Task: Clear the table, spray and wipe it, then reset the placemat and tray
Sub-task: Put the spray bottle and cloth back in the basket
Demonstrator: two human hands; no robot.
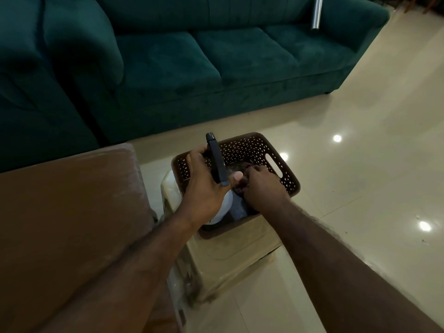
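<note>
A brown perforated basket [269,150] stands on a beige plastic stool [230,251] beside the brown table [67,224]. My left hand [206,186] grips a spray bottle by its black trigger head [216,162]; its white body [225,207] shows below my palm, inside the basket. My right hand [262,188] reaches into the basket and its curled fingers hold a dark cloth [242,169], which is partly hidden.
A dark green sofa [204,56] runs along the back and left, with a steel bottle [316,13] lying on its right arm. Glossy cream floor tiles [360,164] spread to the right of the stool.
</note>
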